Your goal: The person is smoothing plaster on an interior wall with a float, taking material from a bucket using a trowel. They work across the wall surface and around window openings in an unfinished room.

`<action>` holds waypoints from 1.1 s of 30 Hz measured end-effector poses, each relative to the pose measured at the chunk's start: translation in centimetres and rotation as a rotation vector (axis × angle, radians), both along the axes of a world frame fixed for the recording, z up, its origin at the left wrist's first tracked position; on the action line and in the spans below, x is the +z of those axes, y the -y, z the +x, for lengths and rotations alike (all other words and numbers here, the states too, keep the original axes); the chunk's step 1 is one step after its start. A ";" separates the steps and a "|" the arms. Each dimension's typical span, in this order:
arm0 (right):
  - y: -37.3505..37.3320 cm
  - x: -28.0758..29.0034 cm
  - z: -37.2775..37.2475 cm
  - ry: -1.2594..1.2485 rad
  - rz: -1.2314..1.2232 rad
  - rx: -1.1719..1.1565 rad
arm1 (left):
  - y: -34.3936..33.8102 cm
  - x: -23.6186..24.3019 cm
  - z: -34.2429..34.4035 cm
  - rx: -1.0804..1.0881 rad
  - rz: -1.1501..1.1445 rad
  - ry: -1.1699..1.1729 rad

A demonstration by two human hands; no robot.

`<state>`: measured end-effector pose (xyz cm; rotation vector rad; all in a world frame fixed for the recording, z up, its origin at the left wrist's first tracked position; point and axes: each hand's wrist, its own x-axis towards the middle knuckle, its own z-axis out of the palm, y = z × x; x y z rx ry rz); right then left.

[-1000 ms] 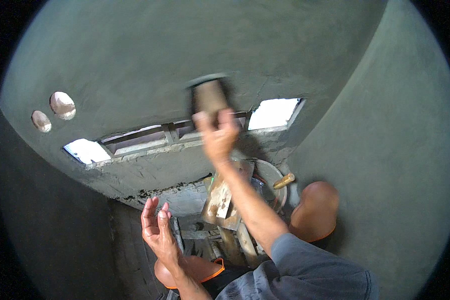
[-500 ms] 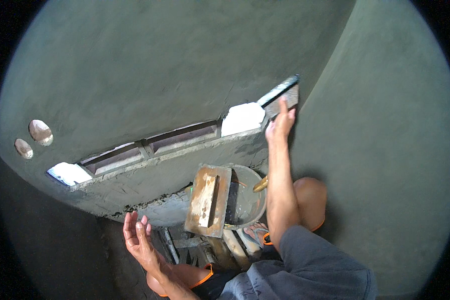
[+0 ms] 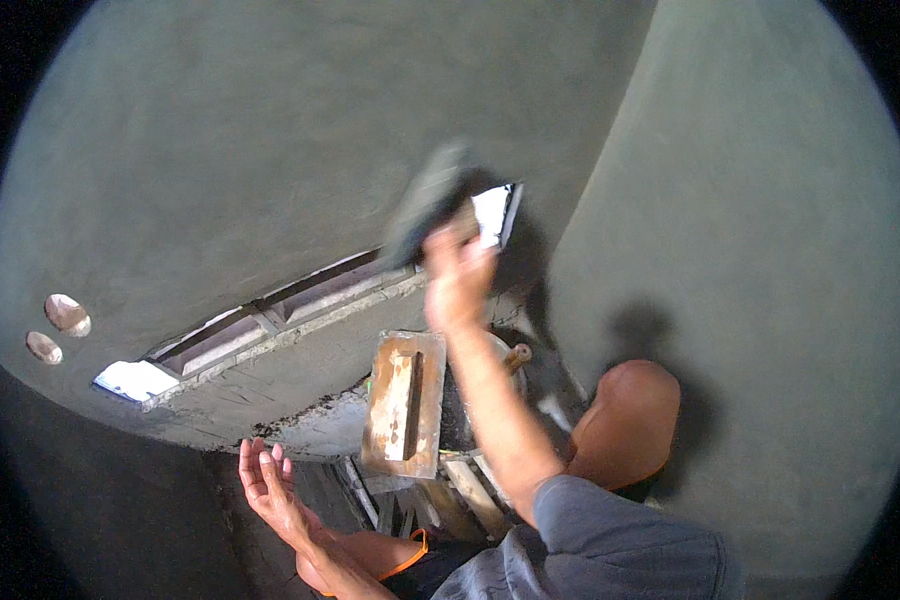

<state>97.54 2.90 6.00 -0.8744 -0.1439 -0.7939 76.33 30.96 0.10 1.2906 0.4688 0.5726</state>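
My right hand (image 3: 458, 285) grips a grey, flat plastering float (image 3: 432, 205), smeared by motion, against or just off the grey plastered wall (image 3: 270, 130). It is above the slatted opening (image 3: 335, 287), near its bright right end. My left hand (image 3: 273, 495) is raised at the lower left, its fingers loosely stretched and holding nothing. Between my arms, a rectangular rust-stained trowel (image 3: 433, 400) with a wooden handle lies over the bucket (image 3: 456, 425). My right forearm hides much of that bucket. A brownish tool handle (image 3: 518, 355) sticks out beside the forearm.
A second plastered wall (image 3: 760, 250) meets the first in a corner on the right. Two round holes (image 3: 67, 314) pierce the wall at the left. Wooden planks (image 3: 475, 497) lie below the bucket, near my bent knees. Rough mortar (image 3: 305, 420) edges the wall's lower part.
My right hand has swept the float leftward from the corner, along the top of the opening, and the float has tilted more steeply. My left hand stays nearly in place.
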 end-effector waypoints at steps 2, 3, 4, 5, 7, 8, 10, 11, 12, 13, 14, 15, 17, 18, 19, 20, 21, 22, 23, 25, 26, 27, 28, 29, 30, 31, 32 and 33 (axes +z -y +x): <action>9.4 0.9 1.4 -0.034 0.140 -0.186 | -0.1 -0.6 0.0 -0.039 -0.005 -0.002; 12.9 1.7 2.1 -0.077 0.143 -0.264 | 0.0 -0.5 0.0 -0.055 0.007 -0.012; 15.5 2.1 2.8 -0.123 0.148 -0.341 | 0.2 -0.4 -0.1 -0.070 0.023 -0.024; 17.7 2.0 3.8 -0.119 0.129 -0.344 | 0.6 -0.4 0.0 -0.082 0.030 -0.054; 18.7 1.9 5.7 -0.077 0.047 -0.420 | 1.2 -0.5 -0.1 -0.101 0.010 -0.055; 17.3 2.0 6.2 -0.158 -0.069 -0.521 | 1.5 -0.6 0.1 -0.112 0.001 -0.055; 11.2 2.2 5.8 -0.166 -0.349 -0.699 | 1.8 0.0 0.2 -0.096 -0.005 -0.035; 6.5 2.5 4.5 -0.150 -0.437 -0.674 | 1.6 0.3 0.2 -0.084 0.000 -0.030; 2.5 1.5 3.9 -0.100 -0.301 -0.426 | 1.6 0.2 0.3 -0.090 0.022 -0.043; 0.1 1.2 2.2 -0.126 -0.518 -0.351 | 1.3 -0.1 0.7 -0.088 0.044 -0.050; -1.3 1.1 0.6 -0.151 -0.731 -0.272 | 1.0 -0.2 1.0 -0.088 0.068 -0.058; -1.4 -0.4 0.2 -0.124 -0.843 -0.408 | 1.3 -1.1 1.4 -0.101 0.056 -0.084; 0.8 -1.6 1.6 -0.027 -0.950 -0.681 | 2.0 -1.1 1.7 -0.111 0.049 -0.098; 3.4 -1.5 2.5 -0.078 -0.982 -0.778 | 2.0 -1.0 1.6 -0.108 0.052 -0.106; 6.4 -1.3 3.8 -0.141 -0.929 -0.889 | 2.3 -1.0 1.6 -0.113 0.049 -0.113; 8.9 0.0 4.0 -0.127 -0.902 -0.967 | 1.8 -0.9 1.5 -0.102 0.056 -0.118; 12.0 -0.2 4.9 -0.109 -0.832 -1.052 | 1.9 -0.8 1.6 -0.109 0.061 -0.113; 14.2 -0.4 5.3 -0.163 -0.782 -1.047 | 1.6 -0.8 1.5 -0.110 0.070 -0.113; 16.1 -0.8 5.7 -0.234 -0.743 -1.013 | 1.2 -0.9 1.2 -0.108 0.077 -0.121; 18.8 -1.1 6.1 -0.362 -0.521 -0.986 | 1.3 -0.6 0.9 -0.095 0.063 -0.116; 23.2 -2.8 7.5 -0.182 -0.409 -0.790 | 2.0 -0.8 1.0 -0.101 0.034 -0.101; 21.7 -2.5 7.2 -0.180 -0.284 -0.594 | 0.7 -0.7 0.4 -0.075 0.031 -0.089; 19.4 -1.9 5.9 -0.185 -0.166 -0.394 | 0.1 0.0 -0.3 -0.052 0.043 -0.072; 17.6 -1.1 4.7 -0.137 -0.176 -0.293 | 0.7 0.8 -0.4 -0.046 0.036 -0.060; 16.1 -0.6 3.5 -0.095 -0.186 -0.200 | 1.0 1.0 -0.5 -0.048 0.028 -0.053; 12.9 -0.1 2.7 -0.064 -0.235 -0.180 | 0.9 0.7 -0.7 -0.059 -0.014 -0.016; 9.0 0.1 1.8 -0.155 -0.281 -0.155 | 0.9 1.0 -0.7 -0.041 -0.022 -0.011; 5.2 0.1 1.3 -0.212 -0.392 -0.216 | 1.5 1.5 -0.6 -0.034 -0.034 -0.005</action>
